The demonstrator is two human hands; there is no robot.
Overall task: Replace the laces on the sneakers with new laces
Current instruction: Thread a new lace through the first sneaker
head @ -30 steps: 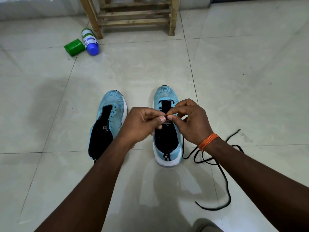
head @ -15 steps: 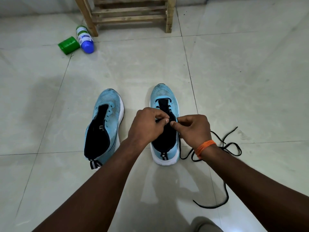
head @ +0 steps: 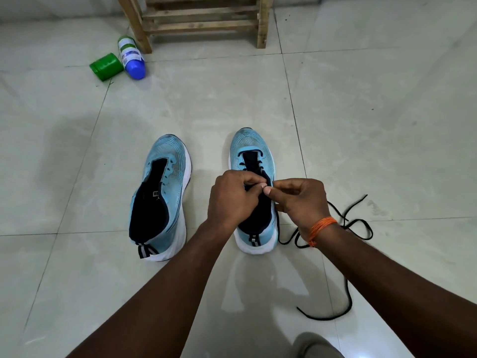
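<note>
Tiled floor (head: 361,125): light-blue sneaker (head: 254,148) partly threaded with black lace (head: 358,228).

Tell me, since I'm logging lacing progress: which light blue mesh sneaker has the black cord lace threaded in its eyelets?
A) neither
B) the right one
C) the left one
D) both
B: the right light blue mesh sneaker carries the black cord lace through its front eyelets, with the left hand and right hand pinching it there. The left light blue mesh sneaker has bare eyelets.
</note>
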